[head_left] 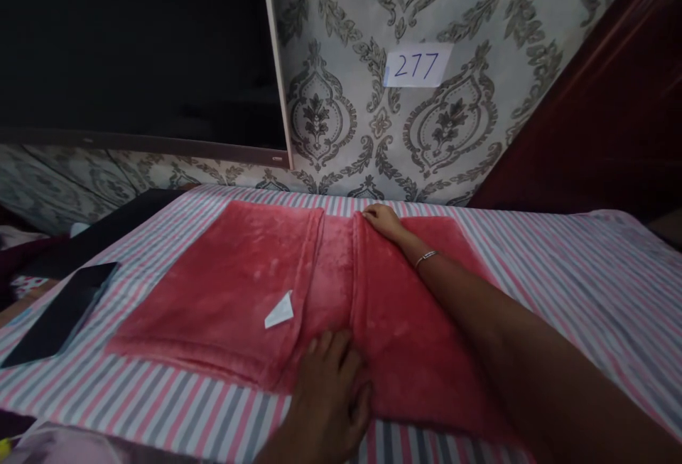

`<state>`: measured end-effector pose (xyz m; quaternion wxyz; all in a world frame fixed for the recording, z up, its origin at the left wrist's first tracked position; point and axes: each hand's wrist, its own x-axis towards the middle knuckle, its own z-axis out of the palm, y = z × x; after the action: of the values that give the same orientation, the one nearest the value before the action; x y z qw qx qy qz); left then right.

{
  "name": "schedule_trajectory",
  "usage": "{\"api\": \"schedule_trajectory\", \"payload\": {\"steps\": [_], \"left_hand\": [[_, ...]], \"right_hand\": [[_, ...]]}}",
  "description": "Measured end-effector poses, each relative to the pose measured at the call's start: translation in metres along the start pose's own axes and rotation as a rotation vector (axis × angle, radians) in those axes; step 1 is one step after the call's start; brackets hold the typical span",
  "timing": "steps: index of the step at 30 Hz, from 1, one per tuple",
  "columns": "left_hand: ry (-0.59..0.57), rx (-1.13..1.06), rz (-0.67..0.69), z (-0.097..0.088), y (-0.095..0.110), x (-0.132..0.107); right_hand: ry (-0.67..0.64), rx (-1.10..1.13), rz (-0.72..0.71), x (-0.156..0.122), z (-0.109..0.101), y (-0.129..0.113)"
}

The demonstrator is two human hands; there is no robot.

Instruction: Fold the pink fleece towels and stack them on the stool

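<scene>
A red plush blanket (229,279) lies spread with its left and right sides folded inward. A paler strip (333,258) of it shows between the two folded edges. At the far end, my right hand (383,222) is closed on the top corner of the right fold, and its forearm crosses over that fold. My left hand (333,393) rests at the near end of the strip, fingers curled on the right fold's lower edge; the fingertips are partly hidden. A white tag (280,310) lies on the left fold.
Under the blanket is a striped cloth (565,279) covering the table. A black flat object (64,311) lies at its left edge. Behind stand a large dark screen (138,45), a patterned wall with a "277" paper (418,65), and a dark red slanted surface (602,109) at right.
</scene>
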<state>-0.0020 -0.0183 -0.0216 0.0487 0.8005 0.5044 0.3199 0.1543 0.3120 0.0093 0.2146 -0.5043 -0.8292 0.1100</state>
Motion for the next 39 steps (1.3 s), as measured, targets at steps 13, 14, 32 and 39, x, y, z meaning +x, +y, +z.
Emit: {"api": "schedule_trajectory", "payload": {"steps": [13, 14, 32, 39], "left_hand": [[-0.016, -0.068, -0.016, -0.009, 0.003, 0.011], [-0.012, -0.071, -0.02, -0.009, 0.003, 0.012], [0.071, -0.165, -0.084, -0.008, -0.001, 0.016], [0.135, -0.073, -0.066, -0.007, 0.006, 0.012]], "right_hand": [[0.029, -0.301, -0.127, -0.153, -0.073, -0.011], [0.03, -0.335, -0.105, -0.17, -0.07, -0.01], [-0.07, -0.224, -0.046, -0.23, -0.037, -0.106], [-0.177, -0.139, -0.039, -0.229, -0.019, -0.112]]}}
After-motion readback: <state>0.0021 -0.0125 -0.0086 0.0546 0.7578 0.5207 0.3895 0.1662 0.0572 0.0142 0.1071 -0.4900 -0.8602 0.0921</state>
